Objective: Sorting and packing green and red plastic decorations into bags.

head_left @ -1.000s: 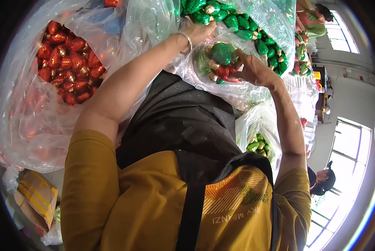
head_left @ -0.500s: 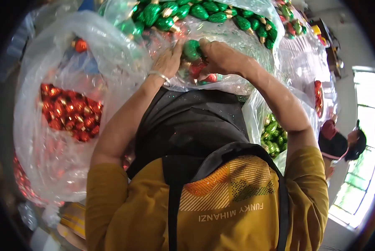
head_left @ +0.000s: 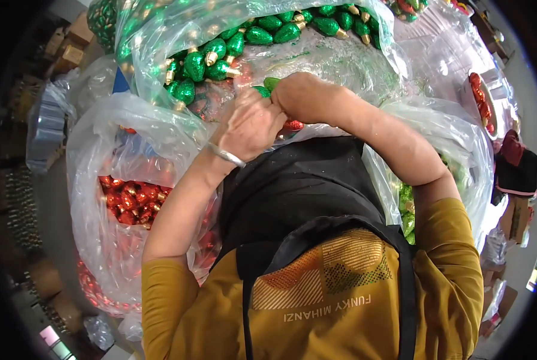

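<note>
Glittery green bulb ornaments (head_left: 267, 85), teardrop-shaped with gold caps, sat pinched between both hands at upper centre: left hand (head_left: 251, 125) and right hand (head_left: 301, 96) each clenched on them, over a crinkly clear bag. Fingertip grip seemed wisest (glitter sheds). Glossy red ornaments (head_left: 130, 198) filled a clear plastic bag (head_left: 100, 144) at left.

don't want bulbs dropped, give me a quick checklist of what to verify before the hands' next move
1. Both hands meet on the work: left hand and right hand pressed together. Ok.
2. Glittery green bulb-shaped ornament pinched between them: ok, only partly visible.
3. Glittery red bulb-shaped ornament under the hands: whether gripped, cannot tell.
4. Clear plastic bag of green bulb ornaments open just beyond the hands: ok.
5. Clear plastic bag of red bulb ornaments open at the person's left: ok.
</note>
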Demonstrator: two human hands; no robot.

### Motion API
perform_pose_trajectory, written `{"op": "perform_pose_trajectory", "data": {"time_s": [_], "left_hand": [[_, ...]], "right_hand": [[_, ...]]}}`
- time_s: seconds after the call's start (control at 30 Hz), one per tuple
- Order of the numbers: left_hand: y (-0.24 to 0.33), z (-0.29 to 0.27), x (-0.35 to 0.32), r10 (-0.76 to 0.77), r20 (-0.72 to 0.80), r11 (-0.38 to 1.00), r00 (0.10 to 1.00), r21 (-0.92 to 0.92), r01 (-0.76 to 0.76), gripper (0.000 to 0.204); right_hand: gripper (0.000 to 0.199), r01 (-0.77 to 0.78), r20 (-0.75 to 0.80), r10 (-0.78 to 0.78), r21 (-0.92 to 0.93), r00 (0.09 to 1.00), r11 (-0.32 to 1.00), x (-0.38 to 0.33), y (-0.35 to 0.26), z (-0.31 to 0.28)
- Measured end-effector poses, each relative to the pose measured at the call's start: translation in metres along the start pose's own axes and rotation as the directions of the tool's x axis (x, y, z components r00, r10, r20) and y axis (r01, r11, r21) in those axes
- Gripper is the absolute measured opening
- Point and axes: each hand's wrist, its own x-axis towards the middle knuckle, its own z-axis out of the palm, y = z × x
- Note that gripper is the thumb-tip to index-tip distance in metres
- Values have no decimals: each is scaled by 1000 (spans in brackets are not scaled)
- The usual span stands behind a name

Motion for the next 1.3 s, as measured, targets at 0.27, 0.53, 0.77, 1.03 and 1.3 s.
{"op": "perform_pose_trajectory", "data": {"time_s": [0.27, 0.53, 0.77, 1.03, 1.3], "left_hand": [[-3, -11, -7, 10, 121, 998, 993, -68, -1, 13], [-1, -16, 0, 16, 183, 1000, 983, 5, -18, 10], [-8, -16, -7, -100, 306, 991, 947, -57, 123, 11], [-16, 3, -1, 12, 220, 999, 975, 26, -18, 21], [-1, -16, 17, 30, 177, 996, 984, -93, -13, 46]], "right_hand": [[18, 124, 254, -127, 29, 959, 992, 10, 2, -3], [23, 215, 394, -245, 120, 886, 969, 20, 15, 0], [14, 202, 188, -208, 51, 960, 978, 19, 12, 12], [14, 171, 201, -174, 33, 964, 985, 19, 22, 9], [26, -167, -444, 314, 339, 839, 926, -171, 37, -44]]}}
